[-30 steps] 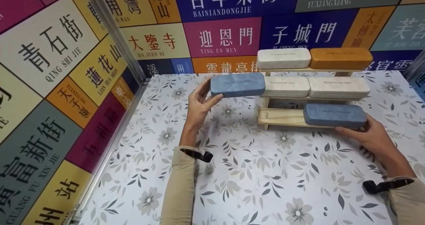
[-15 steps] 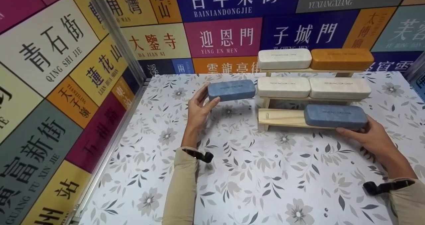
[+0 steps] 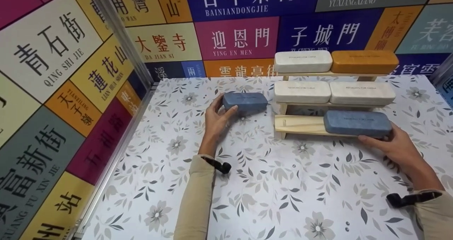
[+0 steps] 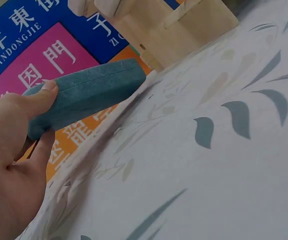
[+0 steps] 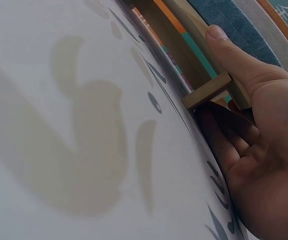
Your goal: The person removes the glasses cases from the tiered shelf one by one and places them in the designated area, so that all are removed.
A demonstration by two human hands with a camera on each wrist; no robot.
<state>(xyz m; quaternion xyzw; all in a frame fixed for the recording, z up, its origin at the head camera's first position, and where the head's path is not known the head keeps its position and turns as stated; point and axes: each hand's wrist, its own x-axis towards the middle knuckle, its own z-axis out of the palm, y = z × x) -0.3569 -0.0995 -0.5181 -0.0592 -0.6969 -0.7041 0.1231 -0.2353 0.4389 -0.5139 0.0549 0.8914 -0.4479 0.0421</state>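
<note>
In the head view my left hand (image 3: 215, 121) holds a blue glasses case (image 3: 245, 101) by its left end, to the left of a tiered wooden rack (image 3: 299, 122). The left wrist view shows the thumb on one side of the case (image 4: 91, 95), which is tilted, with fingers partly hidden behind it. My right hand (image 3: 401, 142) grips the right end of the rack's bottom shelf. In the right wrist view, its thumb lies along the shelf edge by another blue case (image 5: 243, 32), and the fingers curl round the wooden end (image 5: 208, 90).
White cases (image 3: 302, 92) fill the rack's middle shelf. A white case (image 3: 303, 62) and an orange case (image 3: 364, 62) sit on top. The bottom shelf's left half is bare wood. A floral cloth covers the table (image 3: 276, 197); sign-printed walls (image 3: 237, 38) stand behind and left.
My left hand has taken its blue case leftward off the left end of the middle shelf, then lower and farther from the rack. The right hand stays where it was.
</note>
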